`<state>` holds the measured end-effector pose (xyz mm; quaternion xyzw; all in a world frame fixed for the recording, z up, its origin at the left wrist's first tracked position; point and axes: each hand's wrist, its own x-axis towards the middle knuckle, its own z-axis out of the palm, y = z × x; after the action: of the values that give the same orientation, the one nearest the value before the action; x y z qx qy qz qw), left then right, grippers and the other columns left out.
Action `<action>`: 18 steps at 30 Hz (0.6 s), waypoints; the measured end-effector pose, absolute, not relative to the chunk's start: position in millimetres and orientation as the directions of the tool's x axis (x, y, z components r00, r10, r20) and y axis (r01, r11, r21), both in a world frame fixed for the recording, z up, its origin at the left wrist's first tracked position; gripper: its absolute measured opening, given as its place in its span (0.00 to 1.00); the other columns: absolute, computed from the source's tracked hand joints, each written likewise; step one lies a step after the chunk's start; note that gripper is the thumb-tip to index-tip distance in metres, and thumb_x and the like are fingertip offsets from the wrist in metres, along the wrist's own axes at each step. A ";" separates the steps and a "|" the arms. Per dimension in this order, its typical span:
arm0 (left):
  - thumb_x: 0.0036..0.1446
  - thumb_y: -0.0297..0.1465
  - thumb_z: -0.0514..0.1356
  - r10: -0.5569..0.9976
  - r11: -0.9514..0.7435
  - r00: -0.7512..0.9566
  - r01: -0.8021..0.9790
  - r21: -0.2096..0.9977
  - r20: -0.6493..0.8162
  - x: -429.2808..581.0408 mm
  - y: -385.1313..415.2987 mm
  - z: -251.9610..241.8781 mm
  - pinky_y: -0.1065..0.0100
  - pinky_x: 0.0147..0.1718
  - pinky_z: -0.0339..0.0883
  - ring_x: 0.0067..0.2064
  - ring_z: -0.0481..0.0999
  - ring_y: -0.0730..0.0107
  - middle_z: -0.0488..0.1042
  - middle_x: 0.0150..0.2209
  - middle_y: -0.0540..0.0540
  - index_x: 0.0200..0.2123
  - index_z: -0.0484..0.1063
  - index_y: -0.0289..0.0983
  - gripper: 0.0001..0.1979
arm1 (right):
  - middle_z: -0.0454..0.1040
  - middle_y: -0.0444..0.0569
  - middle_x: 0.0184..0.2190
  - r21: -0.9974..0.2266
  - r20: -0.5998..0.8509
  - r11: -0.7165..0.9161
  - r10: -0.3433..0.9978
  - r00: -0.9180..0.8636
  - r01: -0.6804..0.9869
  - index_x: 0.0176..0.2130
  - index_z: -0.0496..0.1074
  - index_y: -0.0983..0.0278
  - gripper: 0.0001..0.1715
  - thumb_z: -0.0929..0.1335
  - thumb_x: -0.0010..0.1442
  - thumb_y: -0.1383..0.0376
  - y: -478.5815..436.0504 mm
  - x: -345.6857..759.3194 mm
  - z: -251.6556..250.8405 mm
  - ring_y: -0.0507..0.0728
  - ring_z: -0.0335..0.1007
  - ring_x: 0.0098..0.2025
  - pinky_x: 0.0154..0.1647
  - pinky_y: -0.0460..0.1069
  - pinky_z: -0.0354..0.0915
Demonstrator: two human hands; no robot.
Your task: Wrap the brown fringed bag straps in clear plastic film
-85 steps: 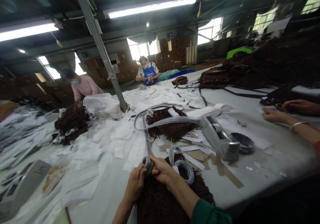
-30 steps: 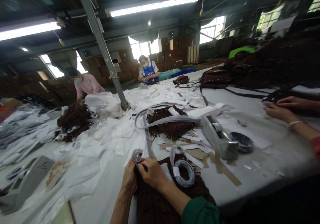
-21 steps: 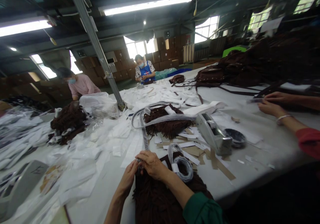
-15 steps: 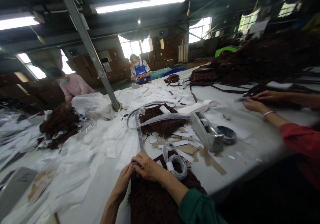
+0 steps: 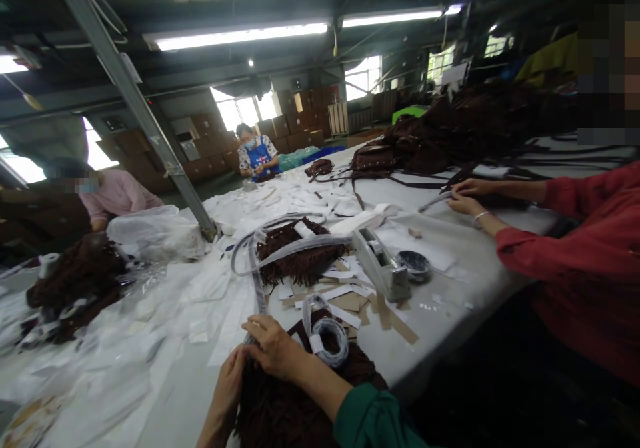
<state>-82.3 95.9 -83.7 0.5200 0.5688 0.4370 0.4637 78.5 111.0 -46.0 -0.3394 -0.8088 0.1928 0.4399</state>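
My left hand [image 5: 231, 378] is closed, pinching a strap wrapped in clear plastic [image 5: 259, 288] close to the top of a dark brown fringed bag [image 5: 280, 411]. My right hand [image 5: 277, 349], in a green sleeve, meets it there, thumb and fingers closed on the same strap with some fingertips raised. From the hands the strap runs away across the table and loops round. Partly hidden under my right forearm, the bag lies on the table's near edge. A coil of plastic-wrapped strap [image 5: 334, 345] with a white band rests on it.
Ahead lie a second fringed bag [image 5: 295, 251], a grey tape dispenser [image 5: 383, 268], a dark tape roll [image 5: 415, 266] and card strips [image 5: 350, 299]. White wrapping [image 5: 150, 328] covers the left. At right, a red-sleeved co-worker's hands [image 5: 470, 198] hold a strap near piled brown bags [image 5: 425, 141].
The view has swung right, so the table's things sit further left in it and more of the red-sleeved co-worker shows. My right fingers have lifted slightly while both hands stay at the strap.
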 end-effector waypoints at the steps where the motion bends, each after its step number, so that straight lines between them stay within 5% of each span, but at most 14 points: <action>1: 0.49 0.52 0.60 0.999 0.046 -0.031 0.243 0.969 -0.040 -78.7 94.4 -82.9 0.62 0.42 0.66 0.38 0.74 0.58 0.77 0.31 0.46 0.30 0.75 0.36 0.23 | 0.67 0.58 0.53 -0.607 0.617 0.698 0.715 -0.329 0.380 0.55 0.64 0.68 0.21 0.64 0.63 0.65 108.0 84.6 -40.7 0.59 0.61 0.57 0.57 0.53 0.60; 5: 0.52 0.51 0.57 0.994 -0.034 -0.084 0.387 0.921 0.072 -67.8 85.8 -82.7 0.62 0.40 0.65 0.37 0.73 0.57 0.75 0.29 0.47 0.28 0.73 0.39 0.20 | 0.75 0.51 0.44 -0.582 0.690 0.646 0.714 -0.120 0.494 0.49 0.70 0.62 0.14 0.61 0.66 0.65 99.4 139.1 -23.2 0.57 0.68 0.49 0.52 0.52 0.65; 10: 0.52 0.48 0.57 0.984 -0.040 -0.142 0.402 0.915 0.105 -62.5 83.3 -85.9 0.65 0.36 0.63 0.32 0.71 0.61 0.73 0.26 0.48 0.24 0.70 0.40 0.17 | 0.75 0.55 0.42 -0.583 0.553 0.217 0.812 0.186 0.783 0.43 0.73 0.65 0.16 0.58 0.66 0.67 104.6 243.8 -29.5 0.59 0.70 0.45 0.50 0.53 0.64; 18: 0.55 0.46 0.55 0.978 -0.068 -0.146 0.449 0.891 0.149 -63.5 84.2 -91.9 0.66 0.31 0.61 0.29 0.68 0.63 0.69 0.22 0.50 0.21 0.66 0.41 0.18 | 0.75 0.57 0.31 -0.498 0.345 -0.087 0.893 0.288 0.863 0.31 0.73 0.66 0.10 0.63 0.57 0.75 122.5 294.7 -69.3 0.60 0.70 0.38 0.40 0.51 0.61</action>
<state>-63.5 84.2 -91.9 0.5813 0.6138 0.4431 0.2983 294.7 122.5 -69.3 -0.7367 -0.5960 0.0236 0.3186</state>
